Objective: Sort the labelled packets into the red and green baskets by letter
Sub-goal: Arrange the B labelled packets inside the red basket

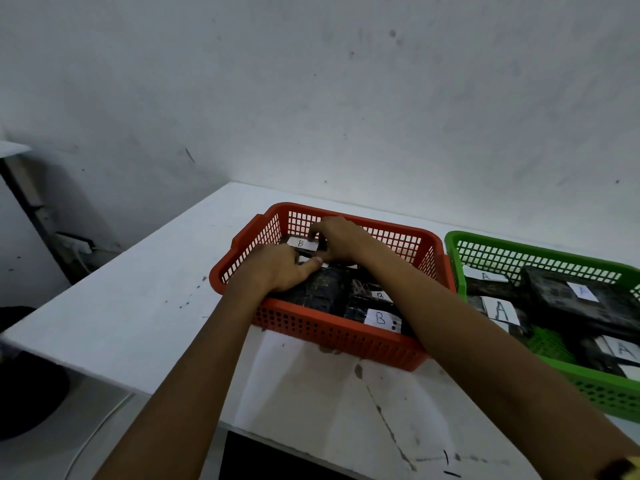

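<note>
The red basket (346, 336) stands at the table's middle and holds several dark packets with white "B" labels (381, 318). Both my hands are inside it at its far end. My left hand (280, 271) rests palm down on a dark packet (325, 289). My right hand (337, 237) curls over the far packet with a "B" label (300, 243), fingers on its edges. The green basket (606, 393) sits right beside the red one, with several dark packets labelled "A" (502, 310) inside.
The white table (138, 299) has a left edge that drops to the floor, and a white wall runs just behind the baskets. A dark object (277, 459) lies at the table's near edge. A dark round thing (27, 393) sits on the floor at left.
</note>
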